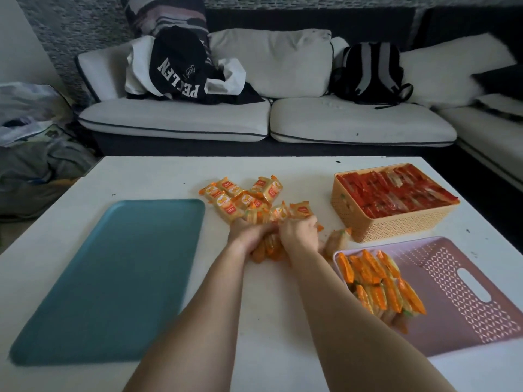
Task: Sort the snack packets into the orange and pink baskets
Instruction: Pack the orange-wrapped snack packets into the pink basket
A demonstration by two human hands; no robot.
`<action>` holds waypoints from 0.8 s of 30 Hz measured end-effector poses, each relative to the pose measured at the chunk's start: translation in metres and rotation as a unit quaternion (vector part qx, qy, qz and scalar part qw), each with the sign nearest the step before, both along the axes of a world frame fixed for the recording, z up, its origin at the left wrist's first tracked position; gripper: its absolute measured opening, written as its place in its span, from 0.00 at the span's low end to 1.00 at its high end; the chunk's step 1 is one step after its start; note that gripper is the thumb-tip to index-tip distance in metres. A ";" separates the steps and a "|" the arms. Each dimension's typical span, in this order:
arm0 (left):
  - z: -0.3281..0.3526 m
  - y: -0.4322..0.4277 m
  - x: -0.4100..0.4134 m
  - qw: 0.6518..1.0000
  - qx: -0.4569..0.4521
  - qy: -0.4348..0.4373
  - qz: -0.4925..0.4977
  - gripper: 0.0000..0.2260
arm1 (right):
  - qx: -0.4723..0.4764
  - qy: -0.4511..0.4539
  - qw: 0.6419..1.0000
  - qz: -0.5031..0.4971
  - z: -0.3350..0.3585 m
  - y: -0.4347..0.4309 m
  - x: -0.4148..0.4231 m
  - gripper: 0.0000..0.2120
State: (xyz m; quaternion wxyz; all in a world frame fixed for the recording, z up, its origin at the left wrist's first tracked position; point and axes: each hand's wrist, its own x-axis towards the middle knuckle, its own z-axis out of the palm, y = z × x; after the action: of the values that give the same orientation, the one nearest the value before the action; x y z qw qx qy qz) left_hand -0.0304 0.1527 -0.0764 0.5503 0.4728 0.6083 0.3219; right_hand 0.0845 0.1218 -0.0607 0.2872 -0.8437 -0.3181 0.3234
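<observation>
Forearms (pixel 223 306) are extended; orange foil snack packets (pixel 268 248) are gripped between left hand (pixel 249 234) and right hand (pixel 298 233). They are best kept squared for lowering into the pink perforated plastic basket (pixel 424 246).

A single wide-angle view, worn on the person's head, looks forward and down from the near side of the white table (pixel 158 176), close above it. It is aimed at the table's middle, where the left hand (pixel 246 233) and right hand (pixel 300 233) grip snack packets (pixel 268 248). Beyond the table's far edge a sofa (pixel 283 117) fills the upper frame.
</observation>
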 end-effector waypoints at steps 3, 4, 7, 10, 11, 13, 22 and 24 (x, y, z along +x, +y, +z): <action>0.004 -0.009 0.002 0.998 -0.021 -0.052 -0.032 0.23 | 0.006 0.039 0.999 0.013 0.007 0.000 0.000 0.28; 0.005 -0.012 0.000 0.995 -0.041 -0.089 -0.036 0.21 | 0.007 0.045 0.999 0.020 0.010 -0.001 -0.002 0.28; 0.005 -0.018 -0.016 0.975 -0.118 -0.181 -0.043 0.23 | 0.053 0.152 0.986 0.038 0.013 -0.007 -0.007 0.25; 0.013 -0.031 -0.034 0.964 -0.150 -0.216 -0.031 0.23 | 0.086 0.203 0.972 0.077 0.025 -0.019 -0.020 0.20; 0.017 -0.038 -0.038 0.961 -0.149 -0.232 -0.022 0.22 | 0.081 0.174 0.977 0.096 0.031 -0.025 -0.024 0.22; 0.030 -0.049 -0.044 0.954 -0.126 -0.273 -0.009 0.22 | 0.090 0.107 0.982 0.130 0.051 -0.040 -0.030 0.27; 0.128 -0.129 0.069 0.956 -0.029 -0.280 -0.086 0.25 | 0.217 0.065 0.969 0.101 0.146 -0.145 0.075 0.17; 0.136 -0.154 0.118 0.963 -0.027 -0.237 -0.127 0.22 | 0.218 0.091 0.970 0.060 0.154 -0.179 0.122 0.08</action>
State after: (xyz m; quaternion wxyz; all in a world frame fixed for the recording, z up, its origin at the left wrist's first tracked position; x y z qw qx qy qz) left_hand 0.0877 -0.0017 0.0601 0.7278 0.4409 0.4040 0.3356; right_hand 0.2064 -0.0574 0.0929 0.4724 -0.7069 -0.4033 0.3384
